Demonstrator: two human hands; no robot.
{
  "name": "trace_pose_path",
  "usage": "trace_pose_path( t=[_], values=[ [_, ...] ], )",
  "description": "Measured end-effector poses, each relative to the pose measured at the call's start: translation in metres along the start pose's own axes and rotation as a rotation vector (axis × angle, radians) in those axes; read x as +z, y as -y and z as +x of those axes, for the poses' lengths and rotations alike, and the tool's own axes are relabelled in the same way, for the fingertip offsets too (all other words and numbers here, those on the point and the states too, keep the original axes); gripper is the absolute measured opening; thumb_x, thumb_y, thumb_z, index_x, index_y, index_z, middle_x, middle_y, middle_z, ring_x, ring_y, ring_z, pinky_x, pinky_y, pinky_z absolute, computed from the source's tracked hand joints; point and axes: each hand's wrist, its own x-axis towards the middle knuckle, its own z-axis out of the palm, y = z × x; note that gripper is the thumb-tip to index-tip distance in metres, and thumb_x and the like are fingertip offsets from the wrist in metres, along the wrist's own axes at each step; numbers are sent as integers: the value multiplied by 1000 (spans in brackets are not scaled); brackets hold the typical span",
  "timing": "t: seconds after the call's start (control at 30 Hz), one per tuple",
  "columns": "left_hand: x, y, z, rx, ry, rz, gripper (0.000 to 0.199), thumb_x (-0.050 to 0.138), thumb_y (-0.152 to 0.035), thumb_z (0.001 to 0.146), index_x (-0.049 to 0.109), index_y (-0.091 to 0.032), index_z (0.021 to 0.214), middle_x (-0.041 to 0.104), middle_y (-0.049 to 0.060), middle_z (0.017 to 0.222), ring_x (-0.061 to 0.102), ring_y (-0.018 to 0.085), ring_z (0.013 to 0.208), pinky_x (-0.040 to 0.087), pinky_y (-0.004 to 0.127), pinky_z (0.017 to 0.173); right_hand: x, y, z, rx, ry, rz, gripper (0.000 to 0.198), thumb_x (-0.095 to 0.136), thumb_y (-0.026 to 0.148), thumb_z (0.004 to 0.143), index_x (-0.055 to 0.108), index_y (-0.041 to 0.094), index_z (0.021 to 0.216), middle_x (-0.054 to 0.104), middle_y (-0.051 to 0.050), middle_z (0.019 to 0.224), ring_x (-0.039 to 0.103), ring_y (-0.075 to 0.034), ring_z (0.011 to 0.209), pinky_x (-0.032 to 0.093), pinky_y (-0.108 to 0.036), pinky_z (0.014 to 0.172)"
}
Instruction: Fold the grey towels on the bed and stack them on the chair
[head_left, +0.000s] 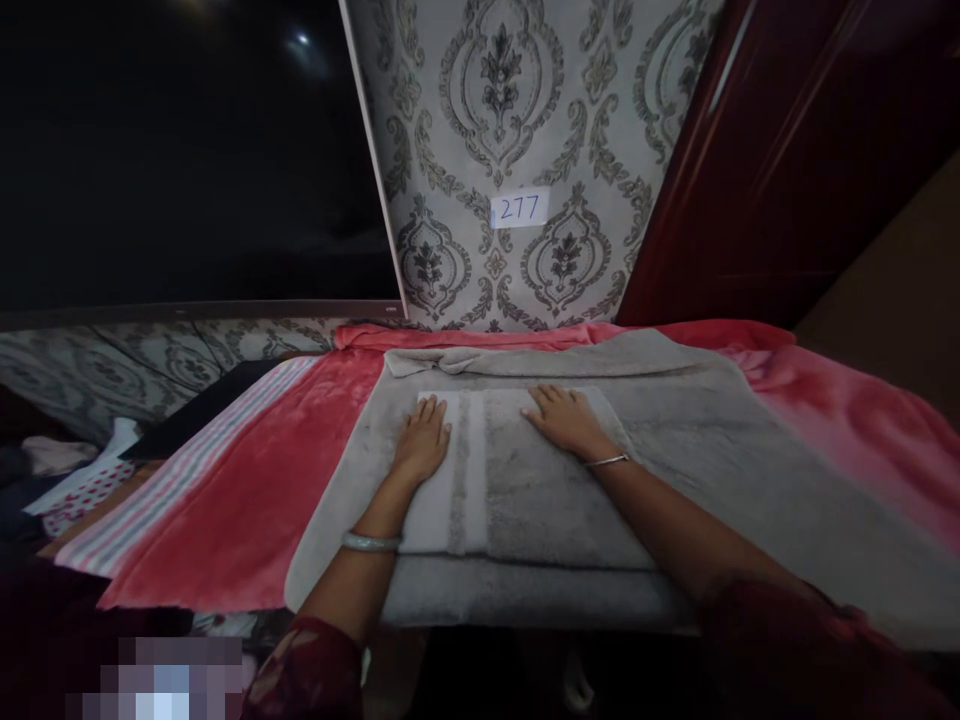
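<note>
A grey plush cloth [540,490], folded into a flat rectangle with pale stripes at its left, lies before me. My left hand [424,438] rests flat on its upper left part, fingers together and stretched out. On its upper right part lies my right hand [564,415], palm down with the fingers stretched forward. Neither hand holds anything. Beneath the folded piece spreads a larger grey blanket [795,510], its far edge rumpled. Whether the two are one piece I cannot tell.
A red blanket [247,490] covers the surface under the grey one, with a striped cloth [187,460] at the left. Behind stand a large dark screen [180,160], a patterned wall [502,270] with a paper label [520,208], and a dark red glossy panel [765,160].
</note>
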Motion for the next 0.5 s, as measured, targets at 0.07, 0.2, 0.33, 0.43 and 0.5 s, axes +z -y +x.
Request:
trace_pose_path(
  t=[0.07, 0.2, 0.33, 0.43, 0.5],
  values=[
    [1, -5, 0, -64, -22, -70, 15, 61, -38, 92, 70, -26, 91, 67, 12, 134, 38, 23, 148, 5, 44, 127, 0, -22, -10, 76, 22, 1, 64, 31, 52, 104, 40, 15, 156, 35, -16, 162, 30, -30, 150, 27, -55, 117],
    [2, -13, -1, -102, -44, -53, 15, 59, -33, 93, 71, -24, 90, 68, 10, 133, 41, 22, 147, 10, 40, 127, 4, -63, -37, 237, 80, 89, 68, 24, 54, 104, 30, 17, 160, 23, -14, 167, 26, -32, 152, 29, -58, 116],
    [-1, -16, -1, 5, 172, 479, 32, 56, -30, 94, 68, -19, 122, 51, 11, 154, 32, 26, 152, 15, 46, 127, 7, -100, -67, 250, 94, 96, 70, 22, 56, 102, 33, 17, 159, 31, -16, 164, 29, -35, 150, 30, -62, 115],
    [-3, -19, -2, 68, 348, 906, 50, 44, -28, 98, 51, -15, 146, 34, 12, 163, 24, 27, 154, 22, 48, 125, -4, -103, -88, 287, -7, 62, 72, 23, 57, 101, 39, 12, 155, 29, -21, 163, 29, -39, 149, 33, -63, 113],
    [-3, -22, -3, 92, 382, 1053, 54, 39, -31, 101, 43, -14, 152, 32, 13, 165, 24, 28, 154, 27, 48, 124, -16, -80, -97, 263, -143, 60, 72, 24, 54, 102, 37, 7, 155, 28, -24, 163, 27, -37, 150, 32, -58, 116]
  ],
)
